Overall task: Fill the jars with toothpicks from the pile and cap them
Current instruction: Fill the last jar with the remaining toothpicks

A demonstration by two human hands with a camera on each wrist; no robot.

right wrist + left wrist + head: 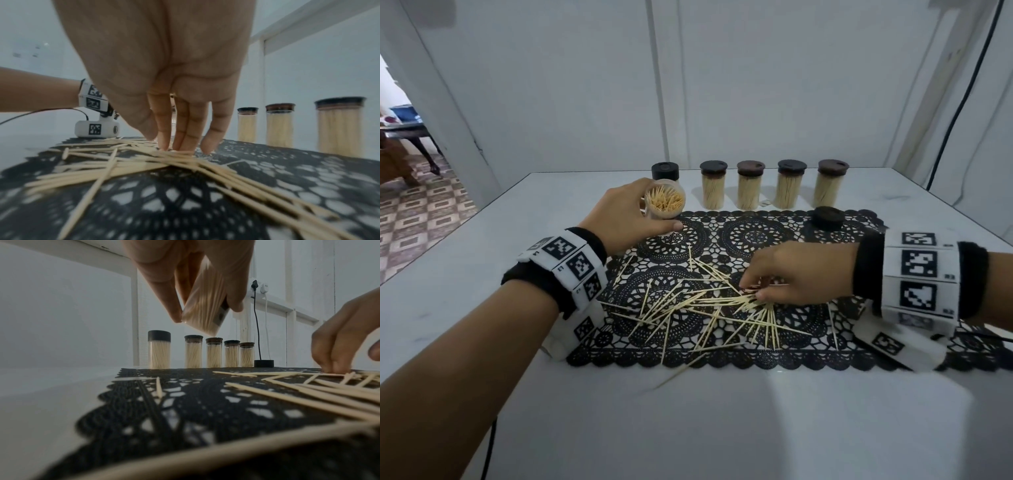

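Nearest: stray toothpick (681,371) off the mat's front edge, on bare counter (722,428). Then pile (709,308) scattered on black lace mat (784,359), sticks at all angles, many crossing.

Right hand (791,277) down on pile's right part, fingertips (186,146) pressing on a loose bundle, fingers fairly straight and close together; no sealed pinch visible, thumb side blurred, so actual grip on sticks unclear. Bundle under the fingers running roughly left-right, toward the left hand.

Left hand (626,219) up-left of pile, fingers curled round open jar (665,202), jar lifted off the mat and tilted, mouth toward the camera, already quite full. Key relation: jar mouth lying left and farther back from right hand; gathered sticks likely needing a turn onto end to match jar's long axis before dropping in. Right hand clearly nearer the pile.

Loose cap (827,217) on mat's far right, nearer the right hand. Farthest: five capped jars (750,188) in a row at the back, full.
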